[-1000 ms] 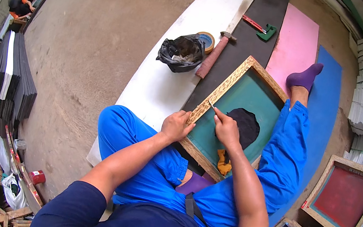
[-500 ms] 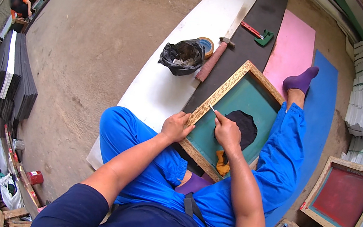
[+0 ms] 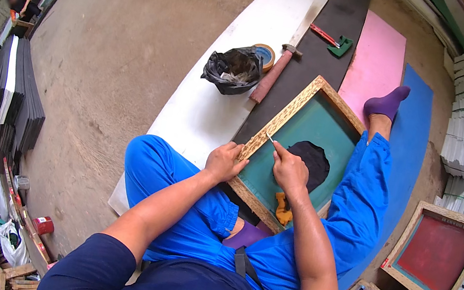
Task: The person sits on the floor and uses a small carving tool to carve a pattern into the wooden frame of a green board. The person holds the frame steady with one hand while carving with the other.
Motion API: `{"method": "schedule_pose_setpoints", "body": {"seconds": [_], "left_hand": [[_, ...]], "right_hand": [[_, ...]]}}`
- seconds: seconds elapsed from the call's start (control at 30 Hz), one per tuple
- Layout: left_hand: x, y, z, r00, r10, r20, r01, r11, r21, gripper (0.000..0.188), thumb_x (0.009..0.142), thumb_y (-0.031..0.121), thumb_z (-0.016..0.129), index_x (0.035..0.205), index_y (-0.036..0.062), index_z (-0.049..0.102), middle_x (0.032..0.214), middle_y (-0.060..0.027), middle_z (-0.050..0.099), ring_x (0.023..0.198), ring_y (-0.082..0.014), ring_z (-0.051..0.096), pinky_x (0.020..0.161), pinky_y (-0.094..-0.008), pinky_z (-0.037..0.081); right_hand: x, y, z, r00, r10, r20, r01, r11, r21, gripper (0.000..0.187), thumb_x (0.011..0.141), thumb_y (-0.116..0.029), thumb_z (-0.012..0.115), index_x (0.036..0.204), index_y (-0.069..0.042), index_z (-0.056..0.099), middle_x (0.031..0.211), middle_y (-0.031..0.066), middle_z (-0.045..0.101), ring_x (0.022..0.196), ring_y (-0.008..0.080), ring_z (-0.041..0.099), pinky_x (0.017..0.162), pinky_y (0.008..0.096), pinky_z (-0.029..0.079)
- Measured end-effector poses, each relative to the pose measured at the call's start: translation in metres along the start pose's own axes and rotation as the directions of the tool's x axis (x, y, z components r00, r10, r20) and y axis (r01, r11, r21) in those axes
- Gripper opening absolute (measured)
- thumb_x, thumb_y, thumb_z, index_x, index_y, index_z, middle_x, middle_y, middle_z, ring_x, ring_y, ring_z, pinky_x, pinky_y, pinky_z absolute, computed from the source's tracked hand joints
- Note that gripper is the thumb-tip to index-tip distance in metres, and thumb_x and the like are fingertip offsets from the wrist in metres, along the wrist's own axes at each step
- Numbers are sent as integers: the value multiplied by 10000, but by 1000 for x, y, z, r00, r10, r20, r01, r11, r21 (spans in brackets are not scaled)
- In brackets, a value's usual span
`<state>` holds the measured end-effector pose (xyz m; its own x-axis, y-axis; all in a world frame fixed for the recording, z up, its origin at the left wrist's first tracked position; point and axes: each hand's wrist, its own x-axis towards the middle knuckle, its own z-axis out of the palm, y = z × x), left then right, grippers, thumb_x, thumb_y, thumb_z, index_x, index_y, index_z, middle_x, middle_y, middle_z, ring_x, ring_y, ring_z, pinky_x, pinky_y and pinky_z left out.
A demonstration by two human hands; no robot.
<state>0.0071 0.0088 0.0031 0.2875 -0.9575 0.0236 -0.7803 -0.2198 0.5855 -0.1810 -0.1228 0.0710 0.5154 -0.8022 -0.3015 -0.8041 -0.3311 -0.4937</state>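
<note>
A wooden screen-printing frame (image 3: 291, 111) with a green mesh (image 3: 324, 123) lies tilted between my legs. My left hand (image 3: 227, 163) is closed round the frame's left bar, fingers on its top face. My right hand (image 3: 290, 169) reaches over the mesh, closed on a thin tool (image 3: 270, 138) whose pale tip meets the inner edge of that same bar. Most of the tool is hidden inside my fist, so its kind does not show. Beside my right hand, a crumpled black cloth (image 3: 316, 167) rests on the mesh, and a mustard-yellow cloth (image 3: 282, 210) lies below the wrist.
Beyond the frame are a hammer (image 3: 275, 75), a tape roll (image 3: 265, 56), a black plastic bag (image 3: 231, 76) of scraps, and a red cutter (image 3: 324, 34) beside a green piece (image 3: 340, 47). Red-meshed frames (image 3: 435, 252) stand at right. Another person (image 3: 25, 6) is far left.
Both hands keep nearly the same place on the frame, the tool tip still at the left bar. The whole view has shifted very slightly.
</note>
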Motion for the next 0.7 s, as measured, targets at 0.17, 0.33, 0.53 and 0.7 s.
{"method": "schedule_pose_setpoints", "body": {"seconds": [0.17, 0.33, 0.53, 0.7], "left_hand": [[0, -1, 0, 1000, 6, -5, -6, 1000, 7, 488, 881, 343, 788, 1242, 26, 706, 998, -129, 684, 897, -343, 705, 791, -441, 579], [0, 0, -1, 1000, 23, -20, -23, 1000, -12, 482, 869, 314, 799, 1234, 13, 705, 969, -135, 678, 859, -341, 702, 757, -436, 576], [1, 2, 2, 997, 54, -58, -54, 999, 3, 473, 861, 291, 808, 1219, -4, 712, 932, -143, 678, 811, -345, 699, 727, -440, 571], [1, 1, 0, 997, 59, -39, -58, 998, 14, 487, 858, 297, 811, 1223, -10, 712, 949, -144, 686, 827, -347, 707, 738, -438, 577]], "right_hand": [[2, -2, -2, 1000, -13, 22, 15, 997, -73, 380, 1042, -317, 569, 1409, -321, 664, 933, 212, 769, 896, 421, 751, 806, 543, 597], [1, -9, -1, 999, -4, 46, 10, 990, -143, 405, 1029, -294, 583, 1428, -293, 652, 904, 228, 762, 864, 445, 748, 787, 556, 600], [0, -19, 12, 994, 91, 56, -85, 991, -107, 408, 1033, -297, 589, 1434, -262, 651, 949, 249, 761, 889, 467, 743, 811, 565, 597], [3, 7, 20, 999, 33, 4, -33, 982, 187, 374, 1039, -318, 599, 1396, -249, 687, 1004, 245, 763, 940, 464, 741, 855, 539, 594]]}}
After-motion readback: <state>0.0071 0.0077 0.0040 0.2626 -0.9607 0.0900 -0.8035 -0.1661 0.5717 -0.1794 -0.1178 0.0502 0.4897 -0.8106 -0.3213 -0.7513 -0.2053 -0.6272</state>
